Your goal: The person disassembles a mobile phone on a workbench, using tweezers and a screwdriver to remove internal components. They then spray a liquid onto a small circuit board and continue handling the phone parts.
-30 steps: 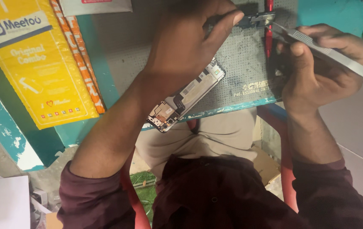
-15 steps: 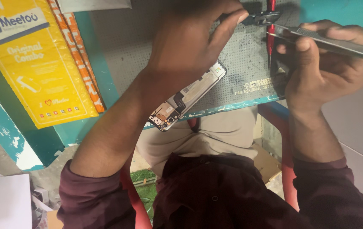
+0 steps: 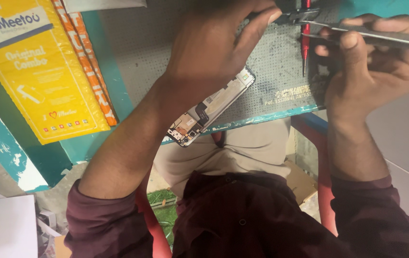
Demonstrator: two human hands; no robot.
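Both hands barely shifted since earlier — left hand (image 3: 209,52) fingers pinch dark pliers (image 3: 293,16) above the opened phone (image 3: 211,107) on the grey mat (image 3: 271,71); right hand (image 3: 371,62) fingers clamped on metal strip (image 3: 381,37).

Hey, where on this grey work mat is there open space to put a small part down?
Bare grey mat lies between the yellow package and the left hand. Crowded on the right: the opened phone, red screwdriver and right hand holding a metal tool.
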